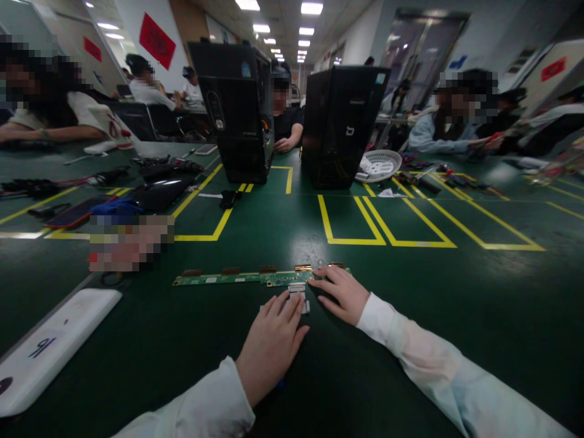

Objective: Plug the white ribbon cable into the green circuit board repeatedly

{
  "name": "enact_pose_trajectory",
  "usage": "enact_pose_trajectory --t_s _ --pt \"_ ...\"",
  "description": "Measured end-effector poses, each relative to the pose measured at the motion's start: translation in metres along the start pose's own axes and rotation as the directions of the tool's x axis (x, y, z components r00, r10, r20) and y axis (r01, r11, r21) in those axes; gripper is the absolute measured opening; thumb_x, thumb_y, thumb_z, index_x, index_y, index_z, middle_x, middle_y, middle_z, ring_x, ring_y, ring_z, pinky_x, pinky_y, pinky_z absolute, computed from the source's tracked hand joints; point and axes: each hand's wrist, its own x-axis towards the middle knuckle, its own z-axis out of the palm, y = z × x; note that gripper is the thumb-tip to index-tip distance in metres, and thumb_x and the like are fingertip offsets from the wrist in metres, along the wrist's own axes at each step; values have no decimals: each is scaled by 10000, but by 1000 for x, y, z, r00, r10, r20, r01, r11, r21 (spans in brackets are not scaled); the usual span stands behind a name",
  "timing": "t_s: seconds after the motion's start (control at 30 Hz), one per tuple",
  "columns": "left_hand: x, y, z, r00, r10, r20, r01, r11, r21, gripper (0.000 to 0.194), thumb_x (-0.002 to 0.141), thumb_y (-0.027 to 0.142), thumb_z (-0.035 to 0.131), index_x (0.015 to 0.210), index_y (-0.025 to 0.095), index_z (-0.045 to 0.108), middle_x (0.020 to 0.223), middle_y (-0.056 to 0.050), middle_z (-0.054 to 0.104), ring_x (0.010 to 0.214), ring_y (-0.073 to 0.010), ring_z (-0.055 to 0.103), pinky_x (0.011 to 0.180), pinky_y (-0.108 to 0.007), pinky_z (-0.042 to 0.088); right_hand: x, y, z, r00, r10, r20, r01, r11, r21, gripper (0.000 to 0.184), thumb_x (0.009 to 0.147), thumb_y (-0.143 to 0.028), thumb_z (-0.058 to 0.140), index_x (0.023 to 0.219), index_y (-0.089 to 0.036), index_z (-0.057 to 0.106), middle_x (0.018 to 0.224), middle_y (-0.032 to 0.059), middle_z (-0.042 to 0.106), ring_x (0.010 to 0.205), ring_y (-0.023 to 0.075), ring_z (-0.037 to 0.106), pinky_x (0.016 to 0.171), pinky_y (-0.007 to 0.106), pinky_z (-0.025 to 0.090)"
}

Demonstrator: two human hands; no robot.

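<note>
A long, narrow green circuit board (pixel 241 278) lies across the green table, with several brown-gold tabs along its far edge. My right hand (pixel 342 293) rests over the board's right end, its fingers stretched out and touching the board. Nearer to me, my left hand (pixel 276 340) lies palm down with extended fingers over some small whitish, ribbed pieces (pixel 297 289). These pieces sit just in front of the board and are partly hidden under the fingertips. Whether they join the board cannot be made out. A bit of something blue shows below the left hand.
Two black computer towers (pixel 239 115) (pixel 344 125) stand beyond the board. A white device (pixel 59 347) marked 19 lies at the left, near cables and a blue item (pixel 116 207). A white basket (pixel 381 164) stands behind yellow tape outlines. Other people sit around the table.
</note>
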Motion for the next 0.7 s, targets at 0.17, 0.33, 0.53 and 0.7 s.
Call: enact_pose_trajectory --t_s 0.17,0.33,0.53,0.7 --pt "1 -1 2 1000 3 -10 -3 1000 -7 449 964 339 418 1360 146 505 1407 -93 551 1301 -258 490 1056 -437 439 0 1 1 1000 -18 -7 18 1000 -6 363 918 -266 486 1254 -165 582 1279 157 558 1220 278 490 1000 488 434" --pt "2 -1 2 1000 2 -13 -2 1000 -18 448 960 330 427 1358 141 508 1411 -90 548 1303 -265 487 1061 -446 440 0 1 2 1000 -23 -21 23 1000 -6 365 916 -265 488 1253 -168 586 1276 148 563 1206 275 499 995 490 441" --pt "3 -2 1 1000 7 -22 -8 999 -38 429 959 307 428 1344 145 524 1406 -93 552 1298 -262 498 1054 -449 455 1 1 0 1000 -3 -3 3 1000 15 378 915 -288 498 1268 -183 585 1289 143 562 1225 272 493 1013 496 428" --pt "4 -2 2 1000 7 -10 -8 999 -38 430 969 305 402 1343 131 526 1411 -98 546 1323 -266 474 1058 -438 456 0 0 0 1000 1 -5 -1 1000 16 388 910 -296 506 1269 -173 590 1300 150 558 1226 277 491 1020 498 419"
